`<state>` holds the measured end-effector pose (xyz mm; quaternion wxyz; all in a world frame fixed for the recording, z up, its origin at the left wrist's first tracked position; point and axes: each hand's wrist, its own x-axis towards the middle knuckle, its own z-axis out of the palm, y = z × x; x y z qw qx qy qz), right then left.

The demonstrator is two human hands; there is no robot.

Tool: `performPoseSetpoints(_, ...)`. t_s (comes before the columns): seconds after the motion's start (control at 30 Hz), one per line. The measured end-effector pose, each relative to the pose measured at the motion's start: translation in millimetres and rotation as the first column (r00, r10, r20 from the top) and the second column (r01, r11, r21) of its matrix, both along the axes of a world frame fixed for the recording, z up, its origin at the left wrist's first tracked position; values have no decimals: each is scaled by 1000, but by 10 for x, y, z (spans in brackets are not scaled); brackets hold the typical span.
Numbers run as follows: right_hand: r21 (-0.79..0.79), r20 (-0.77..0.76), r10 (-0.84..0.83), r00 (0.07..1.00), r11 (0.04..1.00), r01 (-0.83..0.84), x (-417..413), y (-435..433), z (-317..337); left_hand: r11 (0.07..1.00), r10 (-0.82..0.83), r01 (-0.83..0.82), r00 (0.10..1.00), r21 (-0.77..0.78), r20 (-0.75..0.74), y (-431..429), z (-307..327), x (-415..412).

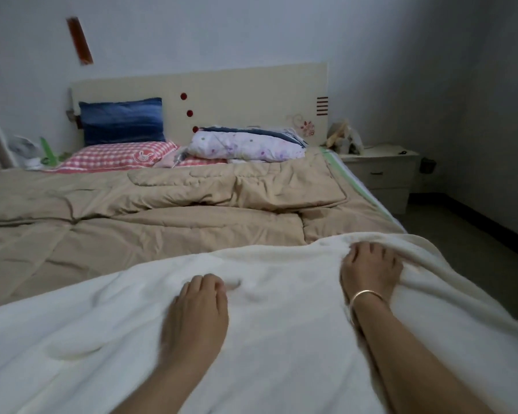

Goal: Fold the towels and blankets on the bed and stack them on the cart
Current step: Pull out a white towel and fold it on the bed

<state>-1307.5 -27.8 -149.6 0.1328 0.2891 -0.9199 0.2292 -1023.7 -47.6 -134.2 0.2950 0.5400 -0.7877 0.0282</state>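
- Head view, task's thing: white blanket (281, 339), spread over the near end of the bed (371, 201), lying on top of a tan quilt (162, 210); no cart anywhere in sight.
- Right hand (371, 270), gold bangle (365, 294) at the wrist: fingers curled into a raised ridge of blanket near its far right edge, gripping a bunch of it.
- Left hand (196, 306), somewhat blurred: knuckles bent, tips sunk into the pile near the middle; pinching or merely pressing, cannot tell.
- Step in hand, by judgement: very start of the first fold, smoothing and taking hold of an edge; nothing folded or stacked yet.
- Next move likely calls for a sure hold on two corners, then carrying one edge across to meet the opposite one, edges kept square.
- Materials: thick, plush, fleecy white cloth with soft dents and rolling creases, probably limp and bulky to handle; tan quilt smoother, with stitched seams and sharper wrinkles.
- Farther off: blue pillow (121, 121), red-checked pillow (117, 156) and floral bundle (245, 143) against a cream headboard (237, 88); pale nightstand (380, 168) to the right.
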Motion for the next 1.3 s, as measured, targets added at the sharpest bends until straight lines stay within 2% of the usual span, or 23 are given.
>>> performPoseSetpoints(0.03, -25, -20, 32, 999, 999, -32, -75, -109, -6, 1000, 4, -4, 999, -16, -32, -227, 32, -56)
performPoseSetpoints(0.1, -112, 50, 68, 996, 992, -62, -318, -235, 104, 997, 71, -70, 994, 19, -85, -688, 18, -90)
performPoseSetpoints(0.17, -191, 155, 105, 982, 979, -75, -604, -271, 285, 982, 141, -136, 989, 133, -34, -1081, 19, 12)
performPoseSetpoints(0.23, -161, 189, 132, 973, 982, -102, -818, -243, 335, 956, 145, -154, 988, 248, 54, -1363, -45, 119)
performPoseSetpoints(0.33, 55, 128, 120, 985, 990, -128, -914, -262, 355, 935, 84, -149, 975, 321, 208, -1492, -12, 156)
performPoseSetpoints(0.4, 194, 82, 104, 991, 974, -119, -885, -267, 358, 942, 118, -216, 929, 257, 350, -1513, 70, 105)
performPoseSetpoints(0.43, 221, 61, 90, 994, 970, -102, -889, -274, 368, 951, 163, -258, 889, 173, 429, -1505, 125, 59)
performPoseSetpoints(0.5, 237, 31, 46, 998, 970, -52, -906, -264, 387, 948, 289, -315, 781, -50, 553, -1484, 219, -35)
performPoseSetpoints(0.57, 198, 63, 7, 998, 980, -19, -933, -235, 401, 921, 386, -330, 713, -206, 585, -1450, 290, -120)
performPoseSetpoints(0.6, 155, 86, -4, 996, 988, -9, -952, -215, 406, 914, 406, -333, 718, -233, 565, -1440, 311, -153)
performPoseSetpoints(0.67, 20, 83, -8, 997, 1000, 7, -974, -184, 418, 914, 405, -346, 808, -212, 427, -1466, 337, -171)
performPoseSetpoints(0.77, -265, -36, 2, 999, 964, -12, -1030, -163, 452, 925, 359, -338, 927, -175, 105, -1569, 382, -142)
performPoseSetpoints(0.8, -340, -91, 8, 996, 940, -39, -1063, -163, 463, 929, 342, -330, 939, -165, 46, -1594, 392, -127)
performPoseSetpoints(0.87, -393, -181, 34, 983, 914, -104, -1135, -192, 438, 954, 283, -282, 959, -105, -4, -1644, 356, -99)
performPoseSetpoints(0.9, -368, -202, 44, 978, 922, -118, -1172, -227, 398, 974, 225, -226, 974, -25, -25, -1660, 298, -87)
performPoseSetpoints(0.97, -188, -164, 80, 983, 976, -110, -1249, -347, 257, 975, 79, -67, 996, 210, -51, -1658, 84, -83)
performPoseSetpoints(1.0, -77, -111, 102, 989, 991, -110, -1277, -391, 190, 956, 21, -17, 1000, 294, -10, -1653, -65, -87)
performPoseSetpoints(1.03, 2, -43, 126, 991, 992, -126, -1314, -425, 130, 947, -20, -12, 995, 321, 95, -1655, -185, -92)
performPoseSetpoints(1.1, 56, 128, 176, 976, 981, -184, -1362, -409, 90, 965, -34, -44, 957, 260, 287, -1653, -325, -117)
performPoseSetpoints(1.17, 38, 275, 196, 941, 976, -215, -1405, -365, 90, 975, -15, -69, 930, 213, 368, -1652, -337, -128)
performPoseSetpoints(1.3, 143, 332, 204, 921, 954, -263, -1473, -417, 69, 987, 14, -82, 903, 141, 429, -1625, -343, -129)
